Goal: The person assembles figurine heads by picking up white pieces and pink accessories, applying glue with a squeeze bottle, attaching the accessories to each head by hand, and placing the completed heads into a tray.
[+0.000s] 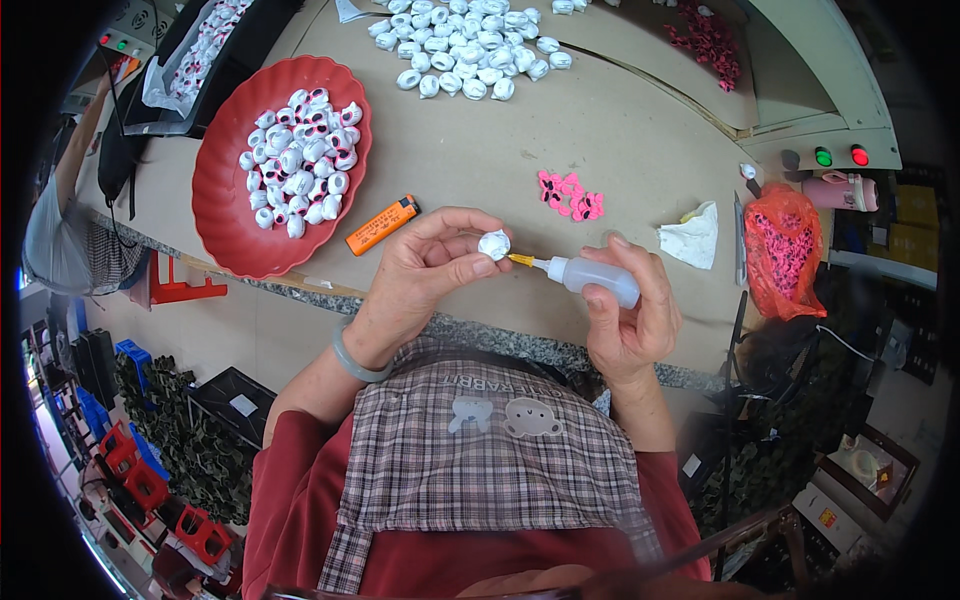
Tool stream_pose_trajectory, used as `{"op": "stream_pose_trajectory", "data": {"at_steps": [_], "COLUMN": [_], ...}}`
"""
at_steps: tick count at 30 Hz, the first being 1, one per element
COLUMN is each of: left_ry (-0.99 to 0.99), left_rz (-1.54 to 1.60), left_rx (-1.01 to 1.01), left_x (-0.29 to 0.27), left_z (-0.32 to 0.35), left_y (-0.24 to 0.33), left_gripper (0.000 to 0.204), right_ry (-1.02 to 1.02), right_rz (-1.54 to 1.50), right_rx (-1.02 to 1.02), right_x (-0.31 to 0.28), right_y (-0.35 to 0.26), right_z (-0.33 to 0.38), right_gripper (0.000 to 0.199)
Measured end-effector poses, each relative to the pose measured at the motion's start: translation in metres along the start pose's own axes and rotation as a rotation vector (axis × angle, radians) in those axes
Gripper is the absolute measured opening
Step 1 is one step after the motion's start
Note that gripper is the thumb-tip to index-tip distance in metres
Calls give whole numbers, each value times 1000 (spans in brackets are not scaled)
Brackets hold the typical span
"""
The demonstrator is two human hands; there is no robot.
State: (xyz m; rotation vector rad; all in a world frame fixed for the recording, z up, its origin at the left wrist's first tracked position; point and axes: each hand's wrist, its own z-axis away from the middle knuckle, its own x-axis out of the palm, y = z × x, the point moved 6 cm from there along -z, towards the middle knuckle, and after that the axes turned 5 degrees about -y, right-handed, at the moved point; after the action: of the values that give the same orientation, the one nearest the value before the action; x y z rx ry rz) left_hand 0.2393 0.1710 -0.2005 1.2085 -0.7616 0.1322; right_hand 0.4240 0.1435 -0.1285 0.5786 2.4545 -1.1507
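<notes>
Between the thumb and fingers of my left hand [440,255] is a small white rounded piece [494,245], looking like those piled on the table. My right hand [635,310] grips a translucent squeeze bottle [597,281] with a yellow needle tip. The tip points left and meets, or nearly meets, the edge of the white piece; I cannot tell if they touch. Just beyond my hands lie small pink and black pieces [571,196]. An orange lighter [382,225] rests left of my left hand. Further left, a red scalloped dish [225,215] holds white pieces with pink and black marks.
White pieces [470,50] cover the far middle of the table. At the right are a crumpled white cloth [690,238], an orange-red bag of pink bits [783,250] and a pink bottle [840,191]. A black tray [190,70] stands far left. The granite table edge [530,345] runs before me.
</notes>
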Motion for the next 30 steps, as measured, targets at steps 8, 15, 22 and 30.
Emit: {"op": "stream_pose_trajectory", "data": {"at_steps": [8,15,22,30], "left_ry": [17,27,4,10], "left_rz": [-13,-15,-18,6], "left_rx": [14,21,-21,-32], "left_x": [-1,-1,0,-1], "left_z": [-1,-2,-1,-1], "left_y": [-1,-3,-5,-4], "left_gripper": [31,31,30,30], "right_ry": [-21,-36,-5,11], "right_rz": [16,-4,10,29], "right_rx": [-7,-8,-16,-42], "right_x": [2,5,4,1], "right_y": [-1,-1,0,-3], "right_z": [-1,-1,-1,0], "right_gripper": [43,43,42,41]}}
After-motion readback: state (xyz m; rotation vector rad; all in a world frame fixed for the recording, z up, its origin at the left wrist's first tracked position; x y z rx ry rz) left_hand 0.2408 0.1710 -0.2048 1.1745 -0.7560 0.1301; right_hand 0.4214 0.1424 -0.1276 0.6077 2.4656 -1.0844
